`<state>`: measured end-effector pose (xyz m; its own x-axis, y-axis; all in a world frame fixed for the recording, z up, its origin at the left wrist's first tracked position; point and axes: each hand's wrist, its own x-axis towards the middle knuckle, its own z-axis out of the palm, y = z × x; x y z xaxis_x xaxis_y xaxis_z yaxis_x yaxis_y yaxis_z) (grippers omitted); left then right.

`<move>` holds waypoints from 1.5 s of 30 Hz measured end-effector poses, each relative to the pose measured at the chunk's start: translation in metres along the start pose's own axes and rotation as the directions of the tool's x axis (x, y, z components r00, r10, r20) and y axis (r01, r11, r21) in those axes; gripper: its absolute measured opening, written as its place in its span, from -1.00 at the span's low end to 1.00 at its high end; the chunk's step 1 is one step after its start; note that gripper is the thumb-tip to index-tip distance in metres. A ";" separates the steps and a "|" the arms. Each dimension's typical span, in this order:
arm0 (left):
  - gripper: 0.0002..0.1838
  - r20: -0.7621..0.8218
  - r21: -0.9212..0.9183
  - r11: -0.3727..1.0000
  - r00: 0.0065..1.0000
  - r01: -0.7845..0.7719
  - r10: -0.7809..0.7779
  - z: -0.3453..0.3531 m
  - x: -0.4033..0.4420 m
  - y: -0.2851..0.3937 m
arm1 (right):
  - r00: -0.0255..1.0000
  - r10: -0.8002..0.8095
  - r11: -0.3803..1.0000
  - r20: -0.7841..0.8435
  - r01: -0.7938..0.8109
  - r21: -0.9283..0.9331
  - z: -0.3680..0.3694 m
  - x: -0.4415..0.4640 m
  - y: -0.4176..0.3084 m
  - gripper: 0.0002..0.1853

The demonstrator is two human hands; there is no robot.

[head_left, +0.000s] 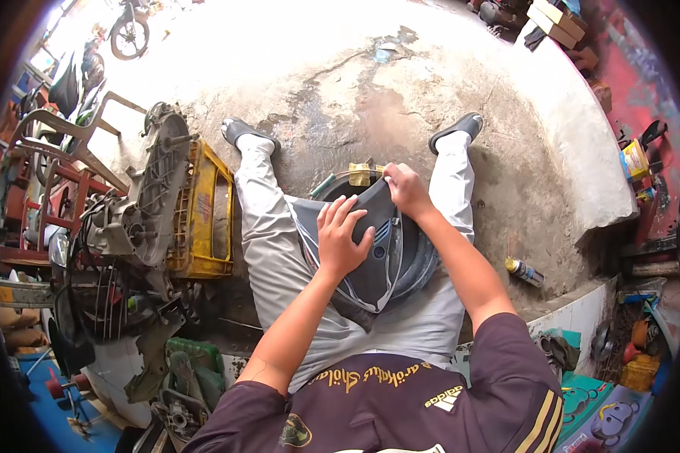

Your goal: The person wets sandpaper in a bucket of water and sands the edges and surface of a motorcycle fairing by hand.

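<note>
A dark grey, pointed plastic panel [370, 260], like a scooter's front fairing, with light edging, blue stripes and a small round emblem, rests between my thighs. It lies over a round black tub [423, 264]. My left hand [341, 240] is open, its fingers spread flat on the panel's left side. At the panel's upper right corner, my right hand [406, 190] has its fingers closed on the edge. Beside those fingers, yellowish pieces [360, 174] sit on the tub's far rim; their kind is unclear. A pale green stick-like thing [323, 185] lies left of them.
To my left, a greasy engine casing [147, 196] leans by a yellow crate [211, 219], with a metal chair frame [75, 132] beyond. A spray can [524, 272] lies on the concrete at right. Farther off stands a motorcycle wheel [130, 38]. Tools and parts crowd both sides.
</note>
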<state>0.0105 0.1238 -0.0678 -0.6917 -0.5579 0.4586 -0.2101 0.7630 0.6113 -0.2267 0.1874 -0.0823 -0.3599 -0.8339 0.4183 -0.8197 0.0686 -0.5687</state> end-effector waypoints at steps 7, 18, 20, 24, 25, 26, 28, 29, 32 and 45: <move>-0.60 -0.010 0.030 1.000 1.000 -0.002 0.002 0.002 -0.001 -0.001 | 0.990 -0.091 0.985 0.104 0.105 -0.137 -0.006 0.003 0.009 -0.83; -0.55 0.059 0.049 0.999 0.998 0.002 -0.005 -0.002 0.001 -0.001 | 0.990 -0.115 0.993 0.080 0.116 -0.008 -0.011 0.007 0.016 -0.88; -0.55 0.083 0.060 0.998 0.997 0.004 -0.009 -0.002 0.002 -0.001 | 0.998 -0.040 0.999 0.054 0.041 -0.018 -0.009 0.008 0.027 -0.85; -0.54 0.114 0.072 0.997 0.993 0.011 -0.019 -0.001 0.003 -0.002 | 0.993 -0.078 0.991 0.089 0.067 0.119 -0.011 0.004 0.014 -0.81; -0.54 0.125 0.067 0.998 0.992 0.012 -0.020 0.000 0.003 -0.002 | 0.996 -0.066 0.993 0.065 0.059 0.099 -0.011 0.006 0.020 -0.82; -0.54 0.127 0.079 0.997 0.992 0.012 -0.022 0.000 0.003 -0.002 | 0.998 -0.053 0.996 0.042 0.049 0.078 -0.012 0.008 0.026 -0.82; -0.54 0.136 0.086 0.996 0.991 0.007 -0.018 0.002 0.003 -0.002 | 0.996 0.064 0.998 0.055 -0.064 0.000 -0.013 0.009 0.029 -0.82; -0.54 0.135 0.082 0.997 0.991 0.008 -0.019 0.002 0.003 -0.002 | 0.999 0.011 0.998 0.040 -0.014 0.065 -0.010 0.006 0.025 -0.82; -0.54 0.145 0.083 0.996 0.989 0.013 -0.025 0.002 0.004 -0.003 | 0.985 -0.162 0.979 0.053 0.154 0.137 -0.005 0.005 0.014 -0.81; -0.54 0.129 0.093 0.995 0.991 0.019 -0.031 0.002 0.004 0.000 | 1.000 0.019 0.991 0.020 -0.022 0.129 -0.006 0.004 0.015 -0.87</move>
<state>0.0060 0.1224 -0.0675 -0.7685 -0.5342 0.3522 -0.2867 0.7796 0.5568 -0.2434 0.1885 -0.0848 -0.3664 -0.8435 0.3928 -0.7471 0.0151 -0.6645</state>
